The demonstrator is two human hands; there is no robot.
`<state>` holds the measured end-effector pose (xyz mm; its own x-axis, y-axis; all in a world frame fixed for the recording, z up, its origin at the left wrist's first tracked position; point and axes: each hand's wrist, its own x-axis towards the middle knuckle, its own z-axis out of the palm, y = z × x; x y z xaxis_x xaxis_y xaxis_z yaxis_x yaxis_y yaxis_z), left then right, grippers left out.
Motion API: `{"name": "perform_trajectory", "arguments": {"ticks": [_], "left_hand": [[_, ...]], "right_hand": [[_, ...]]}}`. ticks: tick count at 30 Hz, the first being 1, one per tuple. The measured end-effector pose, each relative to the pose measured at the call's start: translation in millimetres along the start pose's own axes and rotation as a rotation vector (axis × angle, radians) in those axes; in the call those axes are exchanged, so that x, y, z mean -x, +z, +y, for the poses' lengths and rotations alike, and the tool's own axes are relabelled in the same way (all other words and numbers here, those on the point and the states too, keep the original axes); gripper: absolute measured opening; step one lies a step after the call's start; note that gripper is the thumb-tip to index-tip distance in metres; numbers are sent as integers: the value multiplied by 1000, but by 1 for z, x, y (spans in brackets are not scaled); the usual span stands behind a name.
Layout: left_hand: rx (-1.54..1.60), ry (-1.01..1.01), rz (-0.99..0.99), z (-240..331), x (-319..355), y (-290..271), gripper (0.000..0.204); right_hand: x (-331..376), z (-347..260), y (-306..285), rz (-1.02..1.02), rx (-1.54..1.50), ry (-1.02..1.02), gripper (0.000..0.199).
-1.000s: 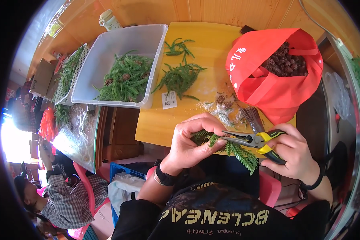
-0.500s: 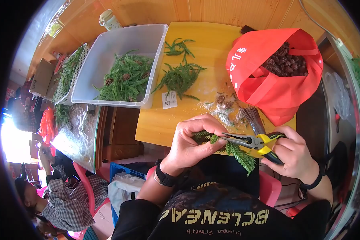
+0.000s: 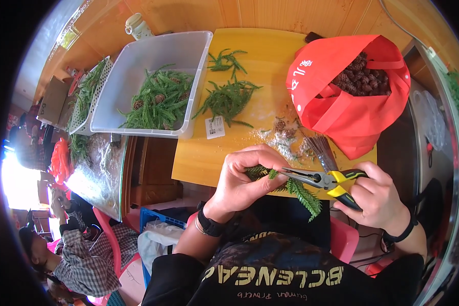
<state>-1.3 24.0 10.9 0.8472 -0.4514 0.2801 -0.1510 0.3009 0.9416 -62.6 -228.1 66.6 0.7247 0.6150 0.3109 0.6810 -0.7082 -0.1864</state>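
Between the thumb and fingers of my left hand (image 3: 249, 176) is a green artificial pine sprig (image 3: 303, 196), its branches hanging out to the right. My right hand (image 3: 375, 196) is closed around the yellow and black handles of a pair of needle-nose pliers (image 3: 336, 183). The plier tips reach the sprig right beside my left thumb; whether they grip a wire there is hidden. Beyond my hands, a bundle of thin dark wires (image 3: 321, 150) lies on the yellow table (image 3: 260, 48), next to a pine cone (image 3: 280, 125) amid white powder.
A red bag (image 3: 336, 120) full of pine cones stands at the right. At the left, a clear plastic bin (image 3: 137, 51) holds green sprigs and cones. Loose sprigs (image 3: 227, 99) and a white label (image 3: 214, 128) lie between them. Another person (image 3: 81, 255) sits at the far left.
The plier jaws have parted slightly at the sprig. My right hand has shifted barely to the right; the left hand keeps its hold.
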Motion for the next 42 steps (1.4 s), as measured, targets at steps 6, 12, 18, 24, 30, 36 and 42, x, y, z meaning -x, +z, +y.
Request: {"name": "perform_trajectory", "arguments": {"ticks": [6,12,18,24,30,36,42], "left_hand": [[-22,-20,23,1,-2,3,4],[79,-54,-34,-2,0,-2,6],[216,-94,-79,-5,4,-3,6],[225,-98,-88,-6,3,-2,7],[198,-100,-86,-8,4,-2,9],[369,-271,-23,-6,7,-1,26],[460,-294,-96,-11,7,-2,34]], "right_hand": [[3,-4,-3,-55,35,38,34],[-1,3,0,-55,-151,65,34],[1,9,4,-50,-211,24,32],[4,8,9,-25,-212,37,32],[12,11,10,-74,-258,68,32],[6,22,9,-70,-375,30,35],[0,33,8,-103,-348,-48,34]]}}
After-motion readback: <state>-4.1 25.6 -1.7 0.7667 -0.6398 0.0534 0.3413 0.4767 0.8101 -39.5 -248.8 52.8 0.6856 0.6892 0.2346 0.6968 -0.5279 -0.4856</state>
